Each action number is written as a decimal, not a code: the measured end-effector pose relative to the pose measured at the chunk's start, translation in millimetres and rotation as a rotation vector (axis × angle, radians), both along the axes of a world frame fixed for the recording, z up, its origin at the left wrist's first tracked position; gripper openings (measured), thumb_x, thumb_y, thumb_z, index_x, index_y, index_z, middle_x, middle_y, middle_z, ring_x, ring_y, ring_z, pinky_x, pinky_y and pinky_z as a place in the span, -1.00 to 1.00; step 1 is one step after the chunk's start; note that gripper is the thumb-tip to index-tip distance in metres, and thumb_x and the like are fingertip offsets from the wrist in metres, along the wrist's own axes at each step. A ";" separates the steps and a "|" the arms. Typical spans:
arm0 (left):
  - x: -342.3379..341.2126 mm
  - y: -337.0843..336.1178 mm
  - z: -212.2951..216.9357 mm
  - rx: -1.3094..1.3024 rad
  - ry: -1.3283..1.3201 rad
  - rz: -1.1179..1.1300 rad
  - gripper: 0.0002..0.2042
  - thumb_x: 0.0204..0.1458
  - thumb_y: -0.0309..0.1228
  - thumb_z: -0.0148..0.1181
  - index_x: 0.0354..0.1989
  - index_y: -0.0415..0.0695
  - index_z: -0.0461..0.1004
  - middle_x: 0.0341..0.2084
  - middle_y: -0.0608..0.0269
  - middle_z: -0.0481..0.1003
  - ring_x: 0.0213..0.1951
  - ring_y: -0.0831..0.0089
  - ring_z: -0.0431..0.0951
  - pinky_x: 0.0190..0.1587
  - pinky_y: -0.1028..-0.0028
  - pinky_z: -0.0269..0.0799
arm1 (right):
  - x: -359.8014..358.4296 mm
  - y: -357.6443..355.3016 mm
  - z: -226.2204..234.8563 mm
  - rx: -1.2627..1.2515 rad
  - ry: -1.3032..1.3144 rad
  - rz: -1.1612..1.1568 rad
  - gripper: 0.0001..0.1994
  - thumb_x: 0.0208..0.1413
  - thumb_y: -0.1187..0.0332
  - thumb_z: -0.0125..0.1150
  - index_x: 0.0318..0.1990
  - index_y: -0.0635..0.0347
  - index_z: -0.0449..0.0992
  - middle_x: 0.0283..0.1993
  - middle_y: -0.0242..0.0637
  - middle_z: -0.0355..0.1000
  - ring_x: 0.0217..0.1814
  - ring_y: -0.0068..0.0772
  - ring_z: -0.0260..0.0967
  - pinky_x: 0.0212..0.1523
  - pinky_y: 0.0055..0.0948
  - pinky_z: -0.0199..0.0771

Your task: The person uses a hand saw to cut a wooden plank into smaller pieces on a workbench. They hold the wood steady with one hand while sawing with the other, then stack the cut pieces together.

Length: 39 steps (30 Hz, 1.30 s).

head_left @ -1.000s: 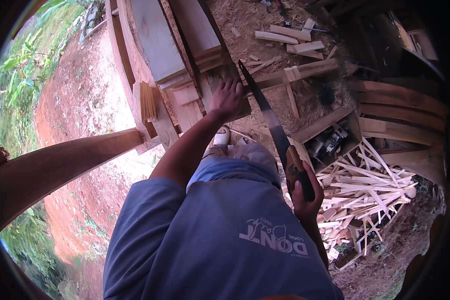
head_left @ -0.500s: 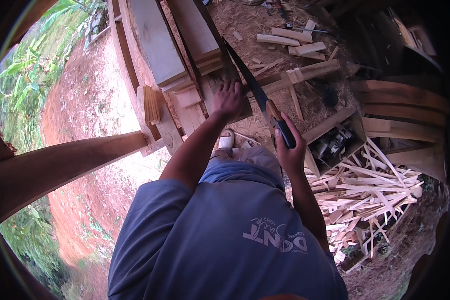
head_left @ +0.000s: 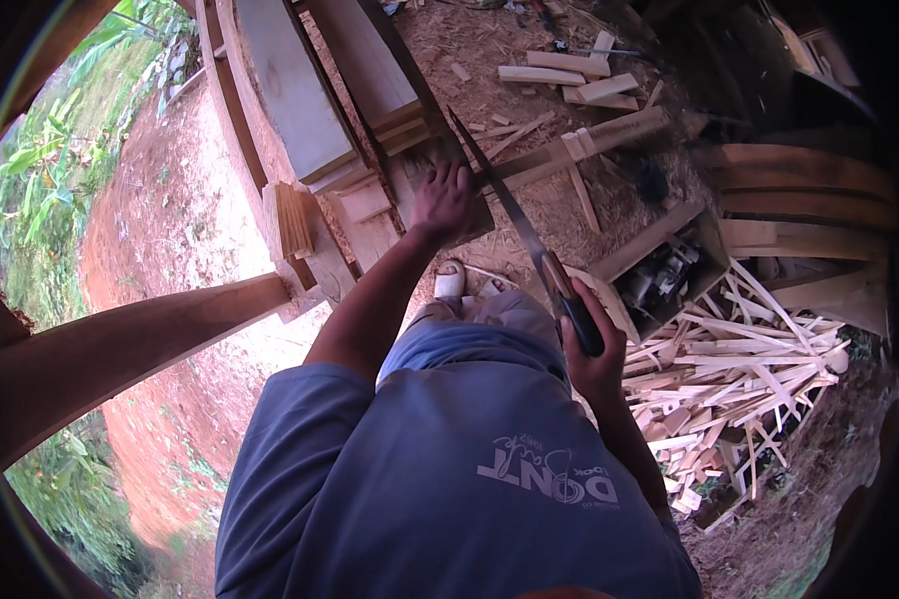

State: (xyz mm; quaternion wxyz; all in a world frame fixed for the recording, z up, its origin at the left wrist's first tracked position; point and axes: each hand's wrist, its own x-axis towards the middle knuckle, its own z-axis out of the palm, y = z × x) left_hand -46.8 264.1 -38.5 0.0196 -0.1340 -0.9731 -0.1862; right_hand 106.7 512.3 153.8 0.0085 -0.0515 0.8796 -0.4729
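Note:
My right hand (head_left: 597,344) is wrapped round the black and wooden handle of a handsaw (head_left: 517,218). Its long narrow blade points away from me and to the left, passing close along the right side of a wooden board (head_left: 410,178). Whether the teeth are in the wood I cannot tell. My left hand (head_left: 443,202) lies on the near end of that board, palm down with the fingers stretched over it, just left of the blade. Left of it are a wide pale plank (head_left: 295,95) and a short light block (head_left: 367,202).
Behind the blade runs a timber beam (head_left: 619,130), with several cut offcuts (head_left: 569,75) beyond. To the right sits a wooden box (head_left: 649,240) holding a metal tool, above a heap of thin wood scraps (head_left: 739,374). A thick post (head_left: 140,324) crosses on the left.
My right hand has drawn the handsaw back toward my body and slightly right. My left hand stays on the board; the whole view has shifted a little.

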 end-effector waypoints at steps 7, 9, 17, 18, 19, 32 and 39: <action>-8.5 -8.1 -11.1 -0.019 0.034 -0.066 -0.65 0.23 -0.18 0.13 -0.05 -0.25 0.39 0.05 -0.10 0.43 0.18 -0.04 0.40 0.24 0.04 0.32 | -52.8 -35.3 -49.6 -0.168 0.021 -0.001 -0.51 0.24 0.45 0.27 0.34 0.21 0.44 -0.05 0.07 0.63 -0.05 -0.07 0.68 -0.09 -0.30 0.62; -15.4 -10.7 5.2 -0.037 -0.084 -0.149 -0.65 0.25 -0.18 0.12 -0.05 -0.25 0.39 0.03 -0.10 0.44 0.15 -0.04 0.42 0.22 0.04 0.33 | -46.5 -34.2 -51.2 -0.193 0.008 0.003 -0.49 0.23 0.45 0.27 0.35 0.19 0.43 -0.09 0.08 0.64 -0.05 -0.02 0.68 -0.10 -0.27 0.63; -8.8 -10.5 -3.1 -0.181 0.120 -0.174 -0.57 0.26 -0.08 0.11 -0.06 -0.28 0.38 -0.03 -0.14 0.46 0.12 -0.05 0.44 0.19 0.05 0.33 | -38.5 -28.8 -41.9 -0.180 -0.091 -0.010 -0.45 0.23 0.40 0.30 0.38 0.14 0.40 -0.14 0.08 0.63 -0.09 0.02 0.67 -0.12 -0.24 0.64; -6.7 -8.6 -2.4 -0.191 0.135 -0.179 -0.56 0.25 -0.06 0.12 -0.05 -0.28 0.38 -0.02 -0.15 0.46 0.12 -0.06 0.44 0.19 0.04 0.33 | -34.1 -27.0 -42.8 -0.193 -0.087 -0.025 -0.45 0.23 0.40 0.30 0.39 0.14 0.40 -0.13 0.08 0.63 -0.09 0.01 0.67 -0.11 -0.23 0.64; -7.6 -9.6 -2.8 -0.203 0.156 -0.181 -0.54 0.25 -0.05 0.12 -0.05 -0.29 0.38 -0.02 -0.16 0.46 0.13 -0.07 0.43 0.20 0.04 0.33 | -31.9 -26.3 -43.1 -0.207 -0.076 -0.037 -0.45 0.23 0.40 0.30 0.39 0.13 0.40 -0.13 0.07 0.63 -0.09 0.01 0.67 -0.11 -0.23 0.64; -12.9 -19.8 -9.8 -0.059 0.059 -0.295 -0.62 0.24 -0.15 0.14 -0.09 -0.30 0.41 0.00 -0.19 0.48 0.16 -0.06 0.44 0.25 0.05 0.32 | 10.6 0.9 3.4 -0.089 -0.086 -0.035 -0.47 0.22 0.46 0.28 0.37 0.21 0.41 0.17 0.10 0.55 0.19 -0.05 0.59 0.14 -0.26 0.60; -18.3 -19.9 -11.4 -0.136 0.040 -0.301 -0.60 0.25 -0.18 0.10 -0.02 -0.35 0.40 0.07 -0.24 0.46 0.21 -0.06 0.43 0.27 0.07 0.31 | -81.8 -49.3 -67.1 -0.200 0.036 -0.020 -0.49 0.26 0.46 0.25 0.37 0.19 0.41 0.04 0.09 0.61 0.03 -0.08 0.66 -0.01 -0.28 0.62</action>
